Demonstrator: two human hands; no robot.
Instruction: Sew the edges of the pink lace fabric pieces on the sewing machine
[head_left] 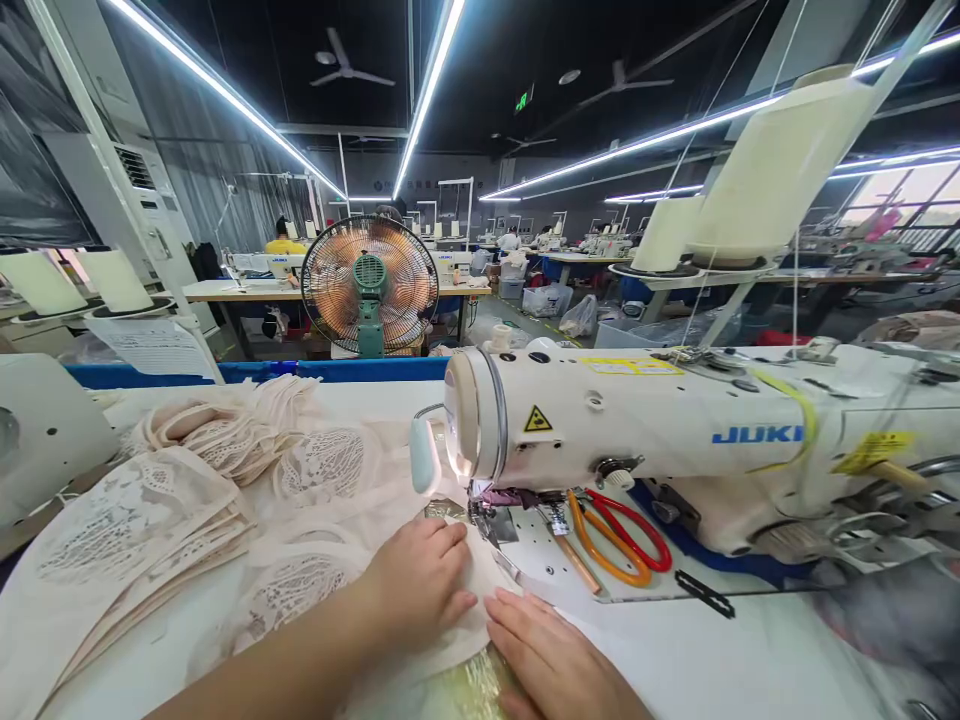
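Note:
Beige lace-trimmed fabric (480,575) lies under the presser foot (484,515) of a white JUKI sewing machine (637,420). My left hand (420,580) rests on it just left of the foot, fingers bent and laid on the cloth, thumb apart. Beside the fabric's right edge, my right hand (547,650) lies with fingers stretched out, fingertips touching the cloth; its thumb is mostly hidden. Between my hands a shiny yellowish strip (480,685) shows at the bottom. More lace pieces (322,465) spread left of my left hand.
Stacked lace pieces (150,530) fill the table's left. Orange-handled and red-handled tools (630,545) and a small black metal part (705,593) lie right of the needle area. Thread cones (772,170) stand at upper right. A large fan (370,285) stands beyond the table.

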